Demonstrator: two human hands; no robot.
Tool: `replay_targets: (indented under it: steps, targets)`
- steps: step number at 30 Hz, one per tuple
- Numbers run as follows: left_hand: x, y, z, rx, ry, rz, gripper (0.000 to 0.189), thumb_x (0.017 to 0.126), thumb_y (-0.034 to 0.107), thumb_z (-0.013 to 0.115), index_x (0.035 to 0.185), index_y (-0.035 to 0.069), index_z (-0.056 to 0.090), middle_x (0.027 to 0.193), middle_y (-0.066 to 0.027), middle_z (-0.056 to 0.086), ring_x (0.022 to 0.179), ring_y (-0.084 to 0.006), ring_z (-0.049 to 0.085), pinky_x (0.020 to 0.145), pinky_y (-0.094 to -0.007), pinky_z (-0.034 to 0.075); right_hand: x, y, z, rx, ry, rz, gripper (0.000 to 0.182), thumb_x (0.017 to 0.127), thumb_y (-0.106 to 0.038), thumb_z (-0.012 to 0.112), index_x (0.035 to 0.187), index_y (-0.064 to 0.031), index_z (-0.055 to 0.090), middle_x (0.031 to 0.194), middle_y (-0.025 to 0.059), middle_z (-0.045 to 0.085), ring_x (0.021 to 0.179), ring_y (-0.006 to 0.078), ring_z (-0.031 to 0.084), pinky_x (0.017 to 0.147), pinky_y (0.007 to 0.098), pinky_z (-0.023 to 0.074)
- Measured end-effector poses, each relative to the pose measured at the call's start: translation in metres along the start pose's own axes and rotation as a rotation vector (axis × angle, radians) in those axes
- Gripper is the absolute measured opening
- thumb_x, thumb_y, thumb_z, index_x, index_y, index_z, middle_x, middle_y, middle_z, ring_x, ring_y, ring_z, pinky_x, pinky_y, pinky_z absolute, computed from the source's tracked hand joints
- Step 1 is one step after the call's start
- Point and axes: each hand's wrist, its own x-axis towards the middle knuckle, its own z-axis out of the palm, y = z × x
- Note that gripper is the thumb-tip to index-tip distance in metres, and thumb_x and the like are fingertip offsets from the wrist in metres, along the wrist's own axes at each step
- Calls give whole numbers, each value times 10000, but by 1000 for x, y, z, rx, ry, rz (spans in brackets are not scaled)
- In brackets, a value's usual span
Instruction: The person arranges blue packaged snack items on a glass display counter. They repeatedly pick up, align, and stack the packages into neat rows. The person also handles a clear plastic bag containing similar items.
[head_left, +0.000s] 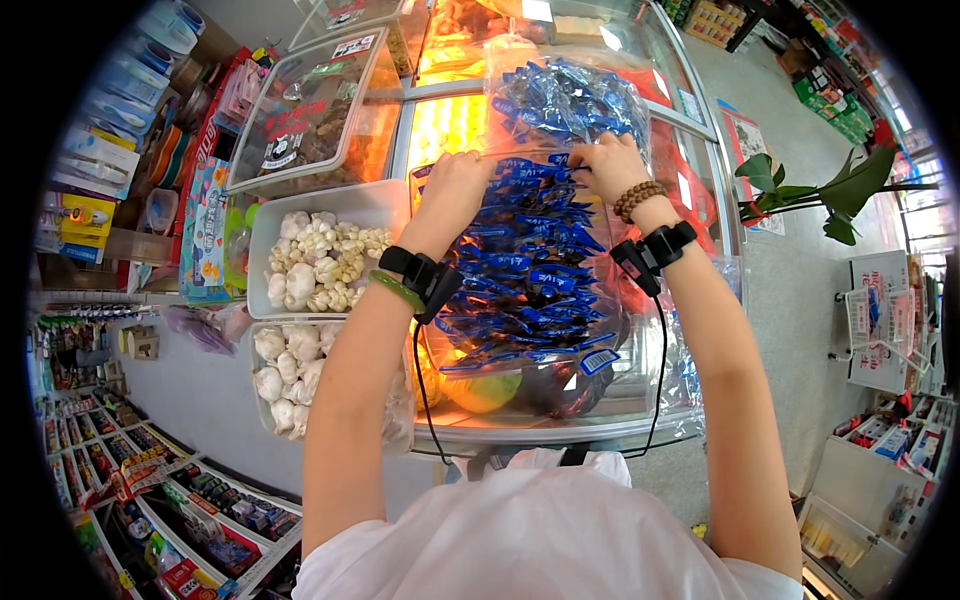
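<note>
A clear plastic bag (525, 262) packed with rows of small blue packets lies on a glass display case (525, 433). At its far edge, my left hand (459, 184) has its fingers curled on the clear plastic at the left corner. My right hand (613, 171) is bent over the same edge at the right, fingertips down beside the blue packets; what exactly it pinches is hidden. Just beyond both hands lies a second clear bag (570, 101) with loose blue packets.
Left of the bag stand a white tub of garlic (330, 191), another garlic tub (259, 412) and a clear lidded box (300, 120). Yellow-green round fruit (480, 391) shows under the glass. A leafy plant (817, 195) stands to the right, with a shopping cart (881, 319) farther off.
</note>
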Motion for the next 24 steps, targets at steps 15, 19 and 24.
replay_targets:
  steps: [15, 19, 24]
  targets:
    - [-16, 13, -28, -128, 170, 113, 226, 783, 93, 703, 988, 25, 639, 959, -154, 653, 903, -323, 627, 803, -398, 494, -73, 10, -43, 208, 394, 143, 221, 790, -222, 692, 993, -138, 671, 973, 58, 689, 972, 280, 560, 865, 418, 412]
    - [-60, 59, -77, -293, 116, -69, 153, 842, 88, 663, 977, 23, 634, 935, -134, 629, 895, -308, 613, 780, -350, 483, -223, 25, -87, 373, 664, 349, 206, 837, -149, 679, 1014, -44, 676, 965, 114, 688, 936, 278, 627, 801, 351, 508]
    - [-111, 119, -101, -312, 111, -109, 162, 829, 35, 670, 985, 19, 633, 918, -123, 619, 846, -248, 606, 749, -297, 474, -452, 15, -82, 497, 658, 1101, 165, 925, -157, 599, 942, -2, 654, 876, 77, 692, 830, 127, 634, 737, 275, 494]
